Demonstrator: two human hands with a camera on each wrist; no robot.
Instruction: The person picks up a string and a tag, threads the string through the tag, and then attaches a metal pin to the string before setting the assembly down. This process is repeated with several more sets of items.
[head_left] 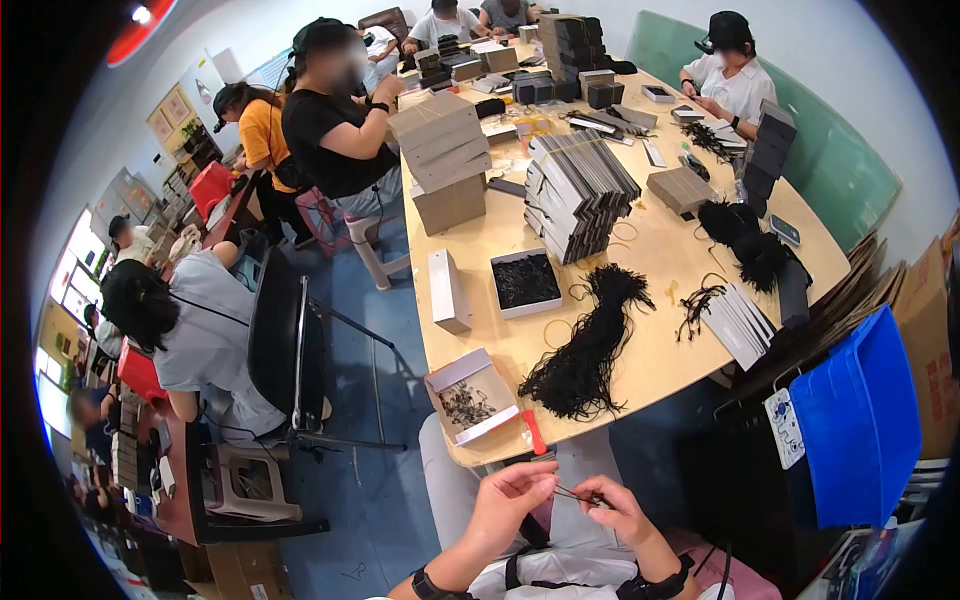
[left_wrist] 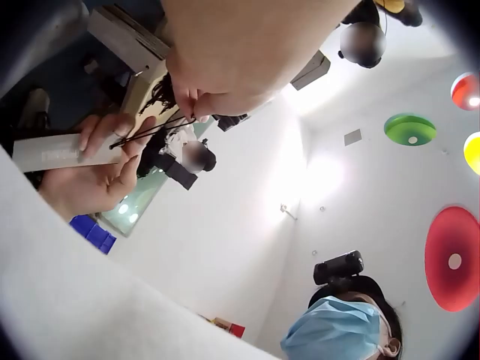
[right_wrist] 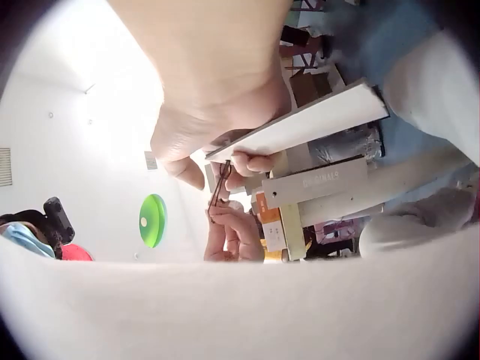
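My right hand (head_left: 615, 515) holds a long pale tag (left_wrist: 67, 150) with faint lettering, its fingers curled round one end. A thin black cord (left_wrist: 150, 133) runs from that end across to my left hand (head_left: 505, 505). Thumb and fingers of the left hand pinch the cord's other end. In the right wrist view the held tag (right_wrist: 315, 124) is seen partly edge-on, and the cord (right_wrist: 220, 184) stretches in a narrow loop between the hands. A second pale tag (right_wrist: 322, 182), lettered ORIGINALS and with a hole near one end, shows beyond the right hand.
On the table (head_left: 480, 340) in front lie a box of small metal pieces (head_left: 470, 405), a bundle of black cords (head_left: 590, 345), a box of black pieces (head_left: 527, 280) and a banded stack of tags (head_left: 580, 195). A blue bin (head_left: 850, 420) stands right. Several people sit around.
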